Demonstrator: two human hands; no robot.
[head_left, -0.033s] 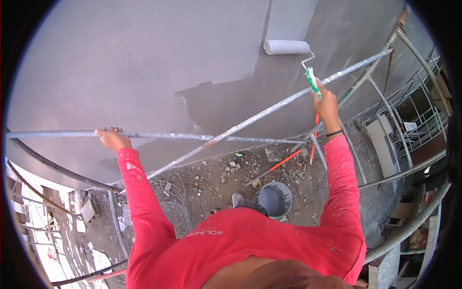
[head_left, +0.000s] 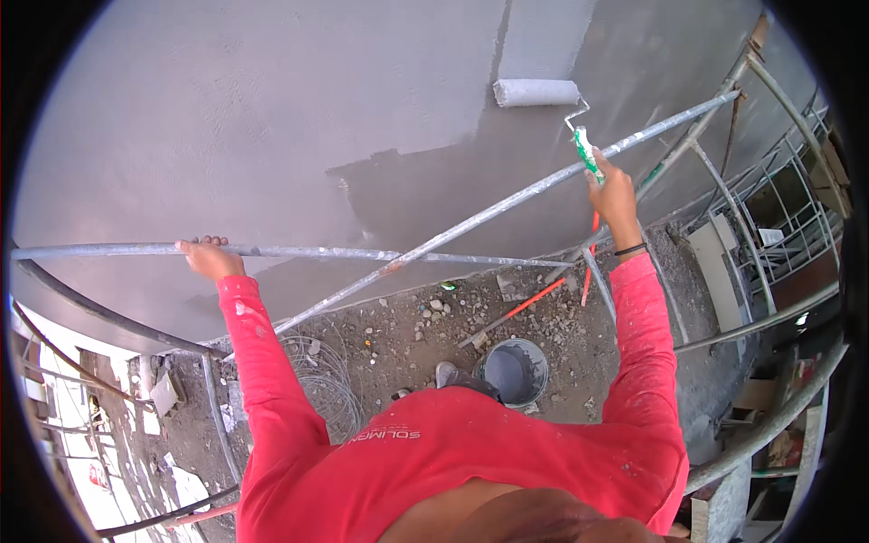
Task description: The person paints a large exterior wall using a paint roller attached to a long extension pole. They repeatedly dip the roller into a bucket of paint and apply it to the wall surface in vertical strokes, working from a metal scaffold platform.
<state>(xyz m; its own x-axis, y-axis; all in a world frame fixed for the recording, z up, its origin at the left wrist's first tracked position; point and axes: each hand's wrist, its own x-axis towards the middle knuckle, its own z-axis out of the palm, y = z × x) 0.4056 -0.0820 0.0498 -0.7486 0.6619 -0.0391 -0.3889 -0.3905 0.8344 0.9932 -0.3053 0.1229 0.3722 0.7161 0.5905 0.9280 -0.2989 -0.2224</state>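
Observation:
My right hand (head_left: 613, 195) is wrapped round the green and white handle of a paint roller (head_left: 538, 92). Its white sleeve lies against the grey wall (head_left: 244, 118), at the foot of a lighter coated strip. Below and to the right of the sleeve the wall is darker. A metal scaffold brace (head_left: 493, 215) slants past my right hand, on the wall side of my arm. At the left, my left hand (head_left: 214, 259) is closed round another scaffold pipe (head_left: 317, 255) that crosses the first.
A bucket of grey paint (head_left: 514, 373) stands on the rubble-strewn ground beside my shoe (head_left: 444, 373). Coiled wire (head_left: 321, 385) lies to the left. An orange and grey pole (head_left: 534, 300) rests near the wall's base. Scaffold frames (head_left: 769, 299) rise on both sides.
The roller sleeve sits very slightly lower and further left on the wall. My left hand stays on the pipe.

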